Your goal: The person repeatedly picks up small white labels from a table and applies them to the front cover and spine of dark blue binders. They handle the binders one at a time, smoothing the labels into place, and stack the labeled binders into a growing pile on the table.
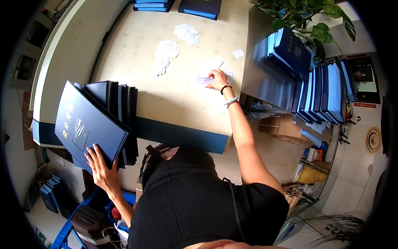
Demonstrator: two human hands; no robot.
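A large navy folder (89, 124) with gold lettering leans at a slant against several dark binders at the left end of the table. My left hand (103, 172) rests on its lower edge, fingers stretched out over the cover and thumb by the corner. On the right part of the tabletop, my right hand (217, 79) pinches a small white printed slip (204, 80). More slips (226, 68) lie loosely heaped just beyond those fingers. Two other piles of slips, a nearer one (166, 50) and a farther one (187, 33), sit left of this hand.
Blue-paged folders (199, 9) stand along the table's far edge. On the right, a grey surface (265, 70) carries stacked folders (290, 54) beside a leafy plant (321, 31). A single slip (238, 53) lies near the table's right edge. Cardboard boxes (286, 126) sit lower right.
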